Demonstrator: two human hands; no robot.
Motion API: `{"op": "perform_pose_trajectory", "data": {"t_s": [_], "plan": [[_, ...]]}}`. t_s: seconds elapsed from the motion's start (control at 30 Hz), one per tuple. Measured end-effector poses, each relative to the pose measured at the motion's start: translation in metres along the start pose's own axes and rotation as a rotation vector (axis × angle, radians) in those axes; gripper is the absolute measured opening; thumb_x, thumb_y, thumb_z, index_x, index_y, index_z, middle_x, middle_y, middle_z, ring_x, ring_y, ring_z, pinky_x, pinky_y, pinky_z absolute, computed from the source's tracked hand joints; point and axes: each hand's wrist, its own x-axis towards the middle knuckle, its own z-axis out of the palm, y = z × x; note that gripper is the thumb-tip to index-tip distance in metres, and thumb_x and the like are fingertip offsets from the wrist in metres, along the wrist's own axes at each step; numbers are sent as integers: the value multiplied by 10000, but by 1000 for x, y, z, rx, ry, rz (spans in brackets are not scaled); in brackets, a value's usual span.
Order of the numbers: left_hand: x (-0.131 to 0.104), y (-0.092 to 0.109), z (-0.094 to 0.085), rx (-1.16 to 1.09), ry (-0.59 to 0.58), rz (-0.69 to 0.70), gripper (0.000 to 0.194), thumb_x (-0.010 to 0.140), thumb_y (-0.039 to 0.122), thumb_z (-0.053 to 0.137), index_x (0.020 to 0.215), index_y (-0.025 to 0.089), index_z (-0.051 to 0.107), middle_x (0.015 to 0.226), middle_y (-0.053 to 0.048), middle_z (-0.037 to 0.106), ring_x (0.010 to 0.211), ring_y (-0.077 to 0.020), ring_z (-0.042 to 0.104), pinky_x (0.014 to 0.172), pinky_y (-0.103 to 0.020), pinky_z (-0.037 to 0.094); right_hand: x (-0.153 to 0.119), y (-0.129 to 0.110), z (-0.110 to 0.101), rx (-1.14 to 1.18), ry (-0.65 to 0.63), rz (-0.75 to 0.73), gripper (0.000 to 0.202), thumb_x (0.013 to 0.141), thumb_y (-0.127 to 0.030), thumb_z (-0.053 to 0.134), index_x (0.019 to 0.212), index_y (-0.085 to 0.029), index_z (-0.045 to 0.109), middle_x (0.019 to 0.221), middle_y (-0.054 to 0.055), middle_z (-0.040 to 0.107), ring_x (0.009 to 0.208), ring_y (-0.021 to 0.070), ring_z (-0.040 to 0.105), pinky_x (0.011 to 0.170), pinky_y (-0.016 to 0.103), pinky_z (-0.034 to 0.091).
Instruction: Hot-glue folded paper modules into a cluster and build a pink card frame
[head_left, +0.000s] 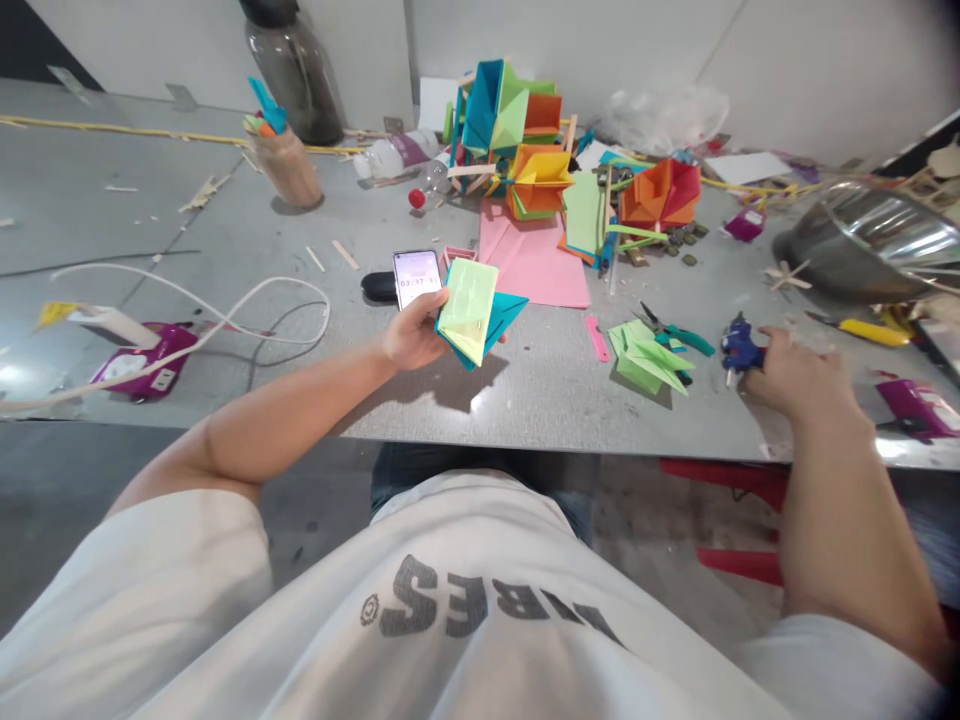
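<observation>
Folded paper, a light green piece (469, 300) over a teal one (506, 315), is pinched in my left hand (418, 330) above the table, just right of a lit phone (417, 277). At the right, my right hand (806, 375) lies on the table at a blue glue gun (741, 345), its fingers around the rear end; how firmly they grip is hard to see. Between the hands lie light green folded paper (646, 355), teal-handled pliers (686, 338) and a small pink tool (597, 338).
Colourful folded-paper shapes (540, 180) and pink sheets (551, 275) are at the back middle. A metal bowl (862, 245) and yellow-handled knife (874, 331) are at the right. A white cable (289, 340), wooden cup (289, 170) and dark bottle (296, 75) stand or lie left.
</observation>
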Motion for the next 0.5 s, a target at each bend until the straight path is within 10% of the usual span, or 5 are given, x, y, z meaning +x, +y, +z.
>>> {"op": "perform_pose_trajectory", "data": {"t_s": [0.17, 0.33, 0.5], "plan": [[0, 3, 6, 2, -25, 16, 642, 1090, 744, 599, 1314, 203, 862, 1145, -153, 934, 989, -363, 935, 804, -440, 748, -6, -10, -21, -27, -18, 55, 601, 970, -172, 753, 1567, -111, 780, 1513, 450, 785, 1417, 517, 786, 1087, 650, 475], [-3, 6, 10, 13, -43, 20, 681, 1095, 773, 573, 1299, 199, 877, 1175, -171, 938, 1046, -392, 937, 821, -471, 744, -39, -98, -67, 637, 462, -198, 286, 1004, -173, 725, 1244, -205, 877, 1251, 266, 906, 1157, 346, 852, 983, 520, 595], [-8, 8, 8, 9, -32, -35, 783, 1123, 788, 457, 1321, 160, 881, 1125, -200, 933, 1015, -403, 929, 881, -511, 723, -78, -243, -92, 1363, -158, -607, 403, 902, -540, 974, 1130, -233, 847, 968, 85, 885, 743, 221, 790, 773, 401, 651]]}}
